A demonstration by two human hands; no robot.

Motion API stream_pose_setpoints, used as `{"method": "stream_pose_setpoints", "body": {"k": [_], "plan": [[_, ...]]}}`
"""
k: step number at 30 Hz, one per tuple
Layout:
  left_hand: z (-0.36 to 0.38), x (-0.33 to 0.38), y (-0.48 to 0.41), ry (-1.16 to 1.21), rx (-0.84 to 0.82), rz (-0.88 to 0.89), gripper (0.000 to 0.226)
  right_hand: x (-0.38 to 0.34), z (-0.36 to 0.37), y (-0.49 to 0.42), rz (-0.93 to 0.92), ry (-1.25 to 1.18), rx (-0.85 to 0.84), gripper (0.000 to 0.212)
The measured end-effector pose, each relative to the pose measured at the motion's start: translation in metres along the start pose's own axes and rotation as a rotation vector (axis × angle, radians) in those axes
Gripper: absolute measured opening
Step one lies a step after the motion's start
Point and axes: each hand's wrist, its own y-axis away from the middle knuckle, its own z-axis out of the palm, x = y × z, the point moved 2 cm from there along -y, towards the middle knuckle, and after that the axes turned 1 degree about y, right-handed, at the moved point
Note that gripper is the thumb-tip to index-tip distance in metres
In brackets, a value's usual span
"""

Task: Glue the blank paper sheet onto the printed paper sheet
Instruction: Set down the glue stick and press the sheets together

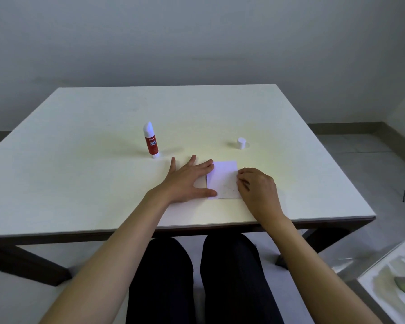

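Observation:
A small white paper sheet (pixel 222 177) lies flat near the table's front edge, with faint printed lines showing at its lower right. A strip of a second sheet (pixel 199 182) peeks out from under its left side. My left hand (pixel 187 181) lies flat with fingers spread, thumb and fingertips resting on the sheet's left edge. My right hand (pixel 255 185) has bent fingers pinched on the sheet's right edge. The red and white glue stick (pixel 151 142) stands upright and uncapped to the far left. Its white cap (pixel 241 143) stands behind the sheets.
The white table (pixel 80 171) has its front edge just below my wrists. My dark-trousered legs are under it. A grey wall is behind, and on the floor at the lower right lies a framed panel (pixel 388 281).

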Motion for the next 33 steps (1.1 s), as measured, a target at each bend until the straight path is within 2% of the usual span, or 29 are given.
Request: {"method": "stream_pose_setpoints", "body": {"k": [6,10,14,16,21,25,28,31,33], "plan": [[0.002,0.000,0.001,0.038,-0.004,0.008,0.080,-0.002,0.002,0.007,-0.035,-0.087,-0.036,0.036],[0.003,-0.001,0.002,0.033,-0.009,0.009,0.080,-0.001,0.010,0.018,-0.020,0.169,-0.122,0.046],[0.002,-0.001,0.001,0.015,-0.003,0.010,0.080,-0.013,0.012,0.021,0.092,-0.029,-0.176,0.063],[0.001,-0.001,0.001,0.007,0.002,0.015,0.080,-0.019,0.011,0.019,0.107,-0.143,-0.199,0.063],[-0.001,-0.001,0.001,-0.003,0.002,0.011,0.080,-0.022,0.009,0.016,0.111,-0.183,-0.161,0.074],[-0.001,-0.001,0.001,-0.014,-0.004,0.004,0.079,-0.009,-0.006,0.009,0.157,-0.105,-0.091,0.067],[0.000,-0.002,0.000,-0.006,0.009,0.008,0.079,-0.011,-0.011,0.011,0.050,0.045,-0.081,0.055],[0.001,-0.003,0.000,0.015,0.004,0.003,0.081,-0.025,0.003,0.021,-0.201,0.216,-0.181,0.049],[0.001,-0.002,0.000,0.016,-0.006,0.002,0.081,-0.028,0.015,0.025,-0.285,0.314,-0.252,0.050]]}}
